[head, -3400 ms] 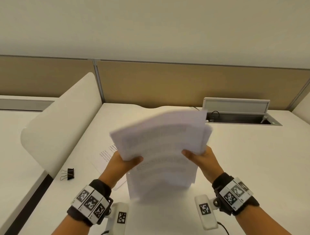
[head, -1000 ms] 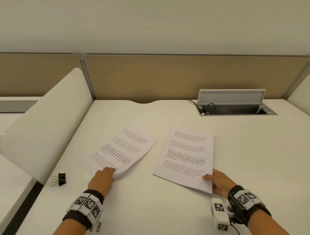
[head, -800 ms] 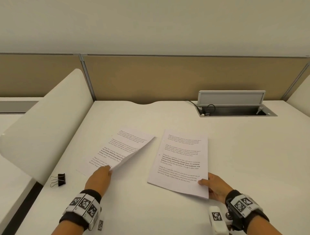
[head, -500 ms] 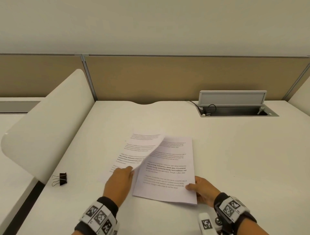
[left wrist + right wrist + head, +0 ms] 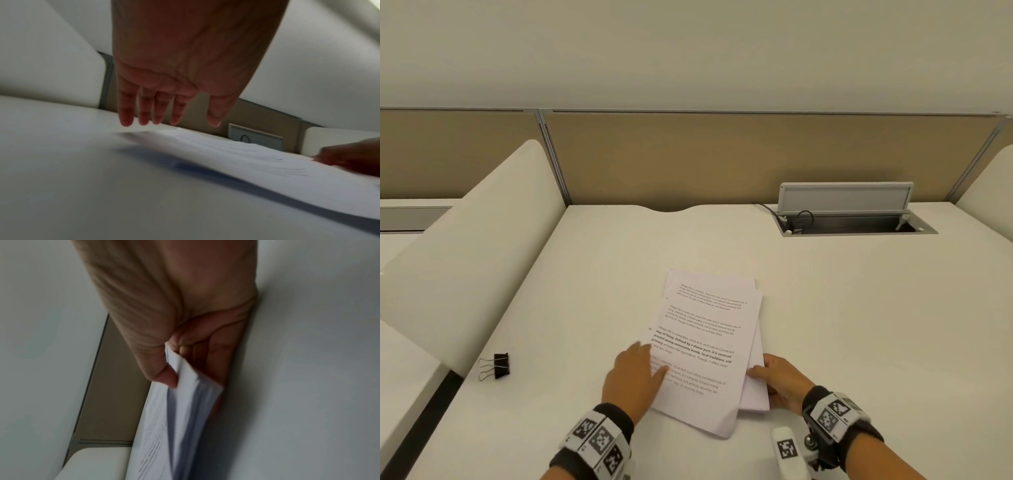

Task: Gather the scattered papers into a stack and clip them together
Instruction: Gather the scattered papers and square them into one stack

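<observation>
The printed papers [image 5: 705, 346] now lie in one loose pile on the white desk [image 5: 859, 308], text side up, with paragraphs of black type and a few bold lines across the middle. The pile is not squared: the top sheet is skewed, its near corner jutting toward the person past the sheets beneath, whose edges show along the far and right sides.

The right hand [image 5: 779, 382] pinches the pile's near right corner, thumb on top and fingers underneath; the right wrist view shows the sheets [image 5: 174, 426] fanned apart just beyond the thumb. The left hand [image 5: 635, 377] is relaxed, fingers straight, lying across the top sheet's left edge opposite that pinch. In the left wrist view its fingertips [image 5: 126, 120] hang just over the blurred paper edge [image 5: 226, 154], and contact cannot be judged there.

A black binder clip [image 5: 496, 366] lies on the desk well to the left of the left hand, apart from the pile.

A second ago there were two separate groups of sheets side by side, one under each hand. The left hand's sheet has since been carried over onto the right hand's, and that hand has let go of it. The clip has not moved.
</observation>
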`<action>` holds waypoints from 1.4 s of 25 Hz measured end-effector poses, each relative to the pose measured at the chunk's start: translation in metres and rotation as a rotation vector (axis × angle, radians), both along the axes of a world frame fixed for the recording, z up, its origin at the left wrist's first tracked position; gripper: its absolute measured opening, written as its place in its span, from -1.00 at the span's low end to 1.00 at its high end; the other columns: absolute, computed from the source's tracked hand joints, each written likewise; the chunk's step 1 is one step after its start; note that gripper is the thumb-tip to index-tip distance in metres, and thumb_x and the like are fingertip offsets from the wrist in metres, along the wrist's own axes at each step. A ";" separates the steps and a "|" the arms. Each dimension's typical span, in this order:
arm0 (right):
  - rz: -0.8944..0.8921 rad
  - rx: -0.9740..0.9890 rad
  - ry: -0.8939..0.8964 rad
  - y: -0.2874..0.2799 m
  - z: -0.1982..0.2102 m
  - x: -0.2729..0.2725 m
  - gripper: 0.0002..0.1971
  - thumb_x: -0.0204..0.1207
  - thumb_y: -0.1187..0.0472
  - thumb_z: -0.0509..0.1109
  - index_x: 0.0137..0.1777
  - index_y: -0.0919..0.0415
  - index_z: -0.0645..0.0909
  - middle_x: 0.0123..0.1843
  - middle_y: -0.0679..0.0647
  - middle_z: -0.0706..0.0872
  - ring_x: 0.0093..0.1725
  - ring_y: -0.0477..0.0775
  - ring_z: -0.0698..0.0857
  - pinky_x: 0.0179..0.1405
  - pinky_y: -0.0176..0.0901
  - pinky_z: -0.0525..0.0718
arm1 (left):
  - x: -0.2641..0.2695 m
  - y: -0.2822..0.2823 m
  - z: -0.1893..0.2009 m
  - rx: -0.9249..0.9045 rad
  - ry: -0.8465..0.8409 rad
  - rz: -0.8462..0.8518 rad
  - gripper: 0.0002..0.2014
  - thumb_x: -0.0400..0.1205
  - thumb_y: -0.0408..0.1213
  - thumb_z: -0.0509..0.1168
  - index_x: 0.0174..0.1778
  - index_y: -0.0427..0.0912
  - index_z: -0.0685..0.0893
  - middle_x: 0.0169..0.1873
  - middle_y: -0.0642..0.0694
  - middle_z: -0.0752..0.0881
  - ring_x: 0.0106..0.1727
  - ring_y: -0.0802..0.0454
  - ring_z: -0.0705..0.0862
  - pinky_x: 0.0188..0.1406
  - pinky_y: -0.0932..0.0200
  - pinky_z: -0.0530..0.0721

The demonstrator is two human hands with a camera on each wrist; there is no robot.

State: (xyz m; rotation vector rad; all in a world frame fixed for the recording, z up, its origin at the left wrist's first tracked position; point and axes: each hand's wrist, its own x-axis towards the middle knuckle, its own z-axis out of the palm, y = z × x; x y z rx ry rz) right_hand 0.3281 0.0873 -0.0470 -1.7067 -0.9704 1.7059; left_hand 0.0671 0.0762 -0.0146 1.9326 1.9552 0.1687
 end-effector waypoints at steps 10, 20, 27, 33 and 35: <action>0.001 0.076 0.094 -0.002 -0.006 0.003 -0.68 0.49 0.26 0.40 0.24 0.23 0.56 0.25 0.24 0.71 0.17 0.25 0.72 0.22 0.26 0.66 | -0.003 -0.001 -0.024 -0.145 -0.211 0.053 -0.36 0.61 0.05 0.12 0.56 -0.17 0.18 0.46 -0.14 0.45 0.45 -0.09 0.45 0.45 0.05 0.44; 0.144 0.288 0.272 -0.017 0.033 0.015 -0.49 0.35 0.10 0.51 0.31 0.13 0.51 0.25 0.13 0.74 0.21 0.19 0.72 0.12 0.06 0.73 | -0.024 0.012 0.029 -0.270 -1.054 0.050 -0.39 0.34 0.13 0.39 0.27 -0.04 0.53 0.10 -0.08 0.78 0.05 -0.05 0.79 -0.01 -0.05 0.77; 0.102 0.497 0.178 -0.013 0.056 -0.006 -0.53 0.23 0.08 0.49 0.18 0.11 0.59 0.09 0.02 0.81 0.11 0.05 0.76 -0.01 -0.18 0.75 | -0.016 0.016 0.048 0.037 -1.103 0.074 -0.66 0.34 0.11 0.43 -0.07 0.01 0.69 -0.24 0.21 0.85 -0.08 -0.03 0.81 -0.26 0.25 0.78; 0.093 0.580 0.146 -0.009 0.082 -0.018 -0.62 0.18 0.17 0.54 0.04 0.11 0.67 -0.07 -0.01 0.85 0.00 0.08 0.80 -0.11 -0.14 0.78 | -0.017 0.003 0.074 0.065 -1.210 0.010 -0.24 -0.08 0.29 0.54 -0.02 -0.07 0.71 -0.15 0.05 0.86 -0.10 -0.05 0.82 -0.26 0.18 0.79; 0.108 0.606 0.175 -0.011 0.092 -0.021 -0.58 0.13 0.11 0.56 0.04 0.10 0.68 -0.04 0.02 0.85 0.00 0.13 0.80 -0.08 -0.07 0.79 | -0.015 0.002 0.083 0.091 -1.280 -0.027 -0.25 -0.06 0.24 0.57 -0.02 -0.09 0.72 -0.10 -0.05 0.85 -0.09 -0.10 0.82 -0.22 0.11 0.79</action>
